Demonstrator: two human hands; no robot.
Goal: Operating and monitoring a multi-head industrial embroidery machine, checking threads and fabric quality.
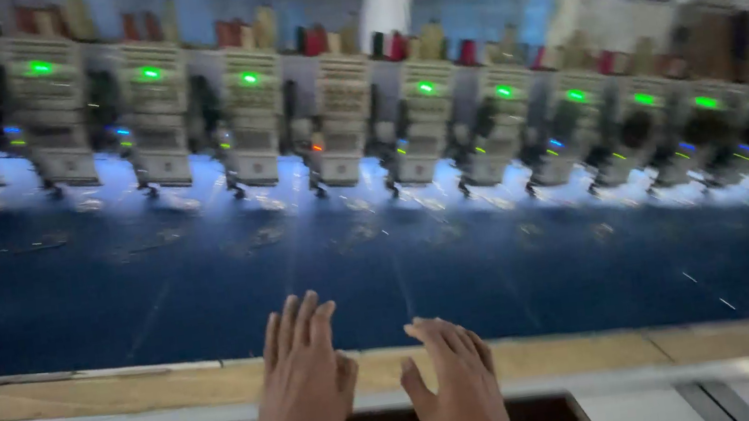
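Dark blue fabric (383,276), green lights (150,73) on beige machine heads (344,119).

Matt blue cloth (325,274); seemingly wooden frame edge (130,391), rough.

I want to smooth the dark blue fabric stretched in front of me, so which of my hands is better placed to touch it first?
Probably the left hand: its fingertips already overlap the edge of the dark blue fabric, while the right hand lies lower, over the tan wooden frame strip. Both are open and flat.

View: head camera, single, tilted slightly.
Faces: forward and down across blue fabric (381,267) toward machine row (363,117) along frame top.
Nearness: hands close at bottom centre; machines farther, blurred.
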